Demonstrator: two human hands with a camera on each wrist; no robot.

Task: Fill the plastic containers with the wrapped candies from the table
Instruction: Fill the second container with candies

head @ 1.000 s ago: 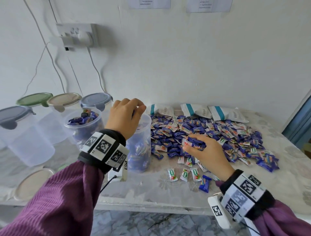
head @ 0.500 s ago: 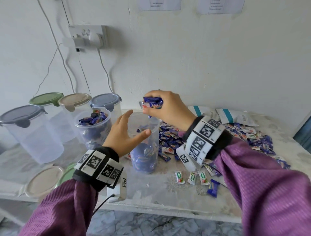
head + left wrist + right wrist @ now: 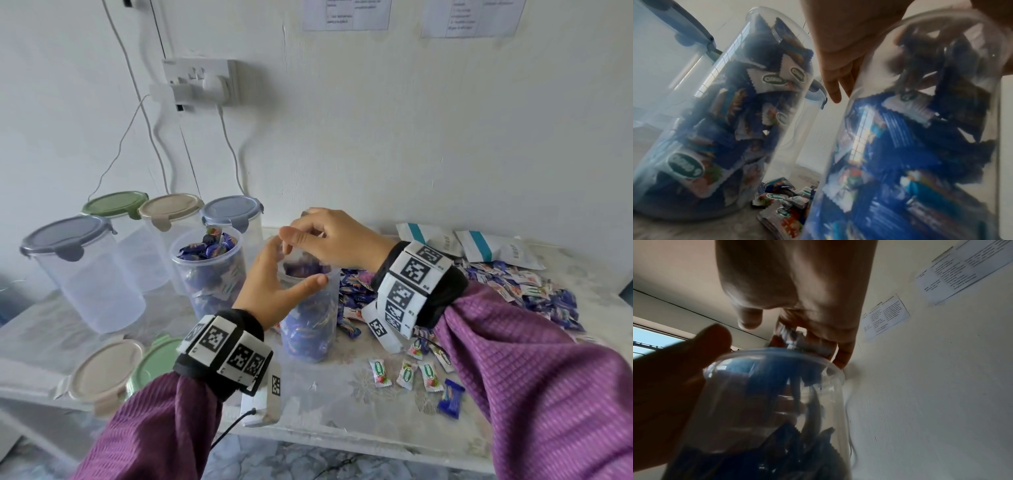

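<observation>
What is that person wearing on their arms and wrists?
Both arms are in purple ribbed sleeves. The left hand and the right hand are bare, without gloves. Each wrist has a black band ringed with white tiles printed with black square codes, and a white block with another code hangs below it. A thin black cable trails from the left band.

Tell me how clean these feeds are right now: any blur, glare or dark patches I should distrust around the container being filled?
Head view: sharp and evenly lit, edges bowed by the wide lens. Left wrist view: the open container smears with motion blur, window glare streaks its wall. Right wrist view: backlit, so the right hand and left hand read dark; the candies under the fingers are blurred.
</observation>
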